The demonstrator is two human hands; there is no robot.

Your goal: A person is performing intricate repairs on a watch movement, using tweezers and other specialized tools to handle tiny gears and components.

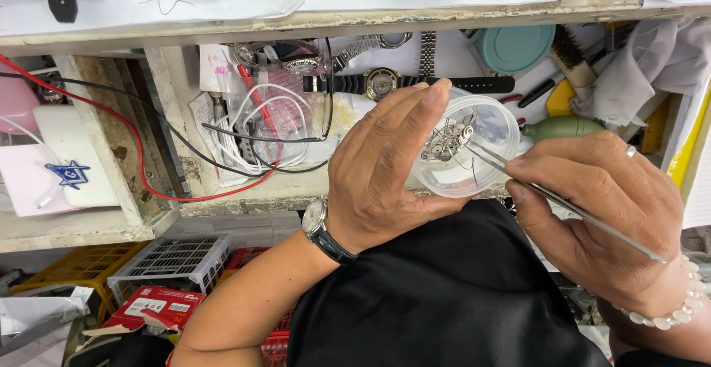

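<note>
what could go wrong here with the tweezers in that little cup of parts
1. The left hand holds the clear plastic cup tilted, out over the lap rather than the drawer; the small metal parts could spill onto the black cloth or the floor.
2. The tweezers in the right hand could flick a part out.
3. The open drawer below is cluttered with cables and watches, so a dropped part might be hard to find.

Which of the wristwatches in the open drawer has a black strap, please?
The round gold-faced watch lying flat just above the left hand; the watches beside it have silver metal bracelets.
</note>
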